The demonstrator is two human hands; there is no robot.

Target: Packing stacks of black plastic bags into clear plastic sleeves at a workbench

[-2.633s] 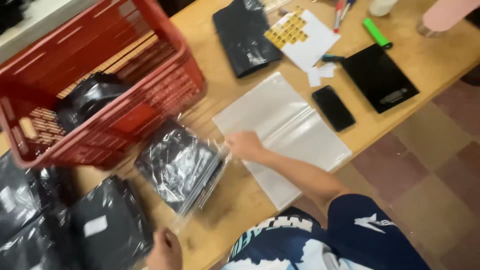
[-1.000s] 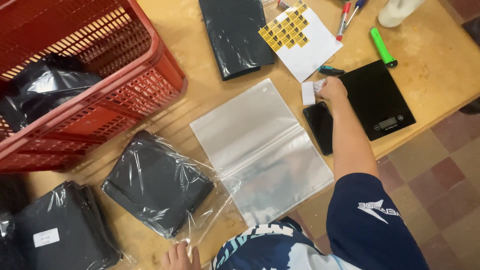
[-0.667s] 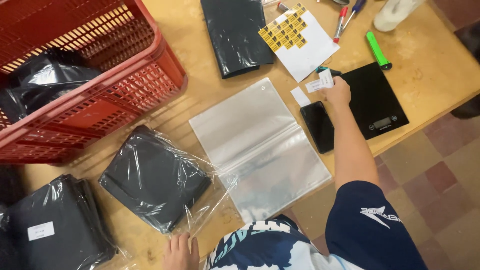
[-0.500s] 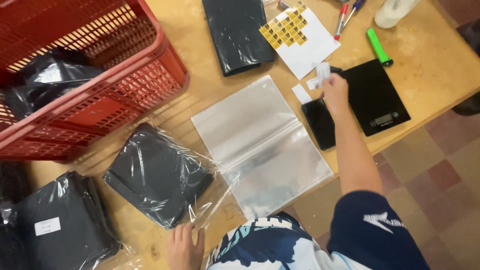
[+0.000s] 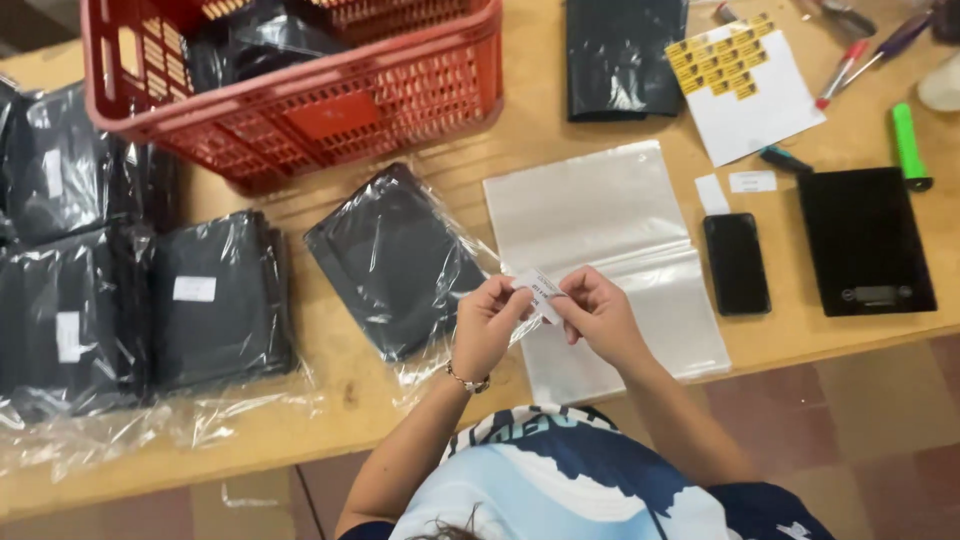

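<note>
Label, small and white, is pinched at its two ends between the fingertips of the left hand and right hand, held above the wooden surface over the near edge of the clear bags.

Head view: peeling the label off its backing looks to be the step in hand; next it would need pressing flat onto the bagged black garment just left of the hands.

Counted: one red crate, one phone, one scale, one sticker sheet, two loose labels by the phone, one green marker, at least three finished packs at far left.
</note>
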